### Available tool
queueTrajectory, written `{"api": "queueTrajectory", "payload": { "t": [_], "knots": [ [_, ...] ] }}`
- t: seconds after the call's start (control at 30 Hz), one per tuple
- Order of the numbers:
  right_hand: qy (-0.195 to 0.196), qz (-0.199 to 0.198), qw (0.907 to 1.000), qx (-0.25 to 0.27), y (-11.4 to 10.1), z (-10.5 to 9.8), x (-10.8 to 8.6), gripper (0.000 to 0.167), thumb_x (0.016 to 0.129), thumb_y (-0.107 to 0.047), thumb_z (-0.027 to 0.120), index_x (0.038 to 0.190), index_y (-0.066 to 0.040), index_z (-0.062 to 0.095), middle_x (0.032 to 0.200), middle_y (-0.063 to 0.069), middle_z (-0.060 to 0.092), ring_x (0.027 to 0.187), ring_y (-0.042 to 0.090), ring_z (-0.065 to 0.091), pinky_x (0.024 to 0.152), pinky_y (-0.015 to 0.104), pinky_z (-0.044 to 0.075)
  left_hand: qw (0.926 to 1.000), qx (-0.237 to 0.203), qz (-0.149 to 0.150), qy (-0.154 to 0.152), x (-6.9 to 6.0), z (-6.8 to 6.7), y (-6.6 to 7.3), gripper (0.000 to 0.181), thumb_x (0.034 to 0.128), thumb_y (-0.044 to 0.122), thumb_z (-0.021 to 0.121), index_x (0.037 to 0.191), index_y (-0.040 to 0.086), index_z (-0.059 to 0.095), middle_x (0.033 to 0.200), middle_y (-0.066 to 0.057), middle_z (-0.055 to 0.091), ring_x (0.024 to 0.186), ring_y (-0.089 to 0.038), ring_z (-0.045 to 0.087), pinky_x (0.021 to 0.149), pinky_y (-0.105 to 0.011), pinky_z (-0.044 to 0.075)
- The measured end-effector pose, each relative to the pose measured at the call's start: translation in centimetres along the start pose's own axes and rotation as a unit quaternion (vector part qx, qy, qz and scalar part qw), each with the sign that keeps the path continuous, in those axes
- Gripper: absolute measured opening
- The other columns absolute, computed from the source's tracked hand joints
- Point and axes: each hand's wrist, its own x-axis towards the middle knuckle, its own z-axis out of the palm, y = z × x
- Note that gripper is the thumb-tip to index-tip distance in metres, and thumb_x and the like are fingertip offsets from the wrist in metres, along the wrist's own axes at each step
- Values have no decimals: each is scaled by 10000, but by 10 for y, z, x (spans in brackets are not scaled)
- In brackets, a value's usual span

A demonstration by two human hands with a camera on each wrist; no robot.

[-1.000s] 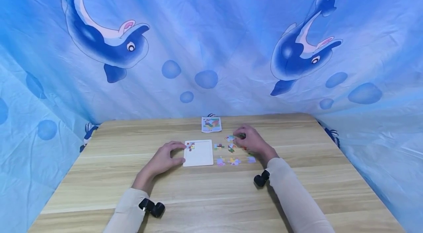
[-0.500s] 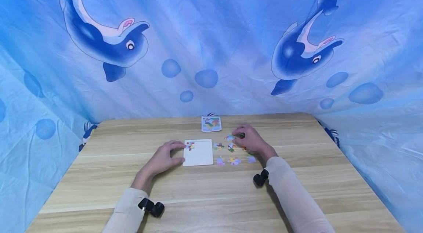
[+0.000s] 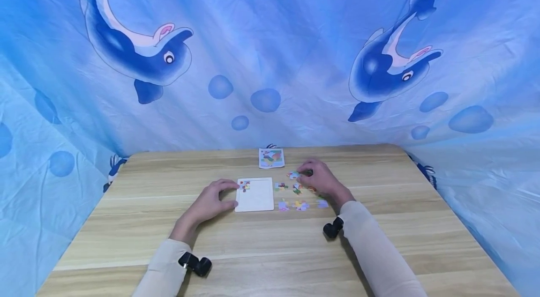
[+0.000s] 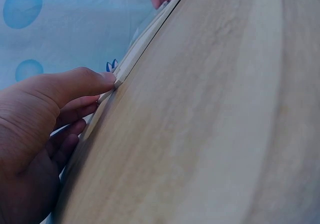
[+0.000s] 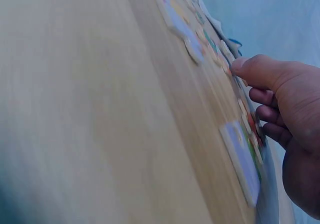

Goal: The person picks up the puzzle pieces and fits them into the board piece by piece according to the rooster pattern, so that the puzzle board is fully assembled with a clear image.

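Note:
My left hand (image 3: 213, 201) holds the left edge of a shallow white puzzle tray (image 3: 259, 197), thumb near its front corner and index finger farther up. In the left wrist view the thumb (image 4: 97, 83) rests on the tray's rim. A small joined patch of puzzle (image 3: 245, 186) lies in the tray's far left corner. To the right, my right hand (image 3: 322, 179) pinches a blue, multicoloured jigsaw piece (image 3: 293, 175) at the table surface. The right wrist view shows the right thumb (image 5: 255, 68) at the pieces, with the other fingertips partly hidden.
Several loose jigsaw pieces lie right of the tray, among them a purple one (image 3: 283, 205), a yellow one (image 3: 301, 205) and a lilac one (image 3: 322, 204). A picture card (image 3: 272, 158) lies near the far edge of the wooden table (image 3: 270, 250). A blue dolphin-printed curtain (image 3: 291, 53) hangs behind.
Both hands keep almost the same places. The whole head view shifts slightly; tray and loose pieces otherwise stay put.

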Motion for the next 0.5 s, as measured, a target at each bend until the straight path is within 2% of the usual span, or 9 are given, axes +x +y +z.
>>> {"api": "queueTrajectory", "payload": {
  "t": [0.3, 0.5],
  "knots": [
    [161, -147, 9996, 201, -18, 12, 8, 279, 906, -248, 791, 1148, -110, 778, 1215, 85, 677, 1150, 277, 619, 997, 480, 562, 10000, 26, 12, -10, 3, 0, 1, 475, 862, 205, 804, 1319, 137, 695, 1446, -108, 610, 1412, -389, 504, 1202, -605, 370],
    [24, -236, 9994, 247, -33, 27, 10, 290, 920, -264, 783, 1175, -126, 771, 1288, 86, 654, 1215, 295, 604, 1046, 491, 540, 10000, -11, -32, -23, 0, 0, 1, 467, 865, 198, 804, 1313, 126, 696, 1440, -107, 610, 1406, -389, 505, 1199, -609, 370]
  ]
}}
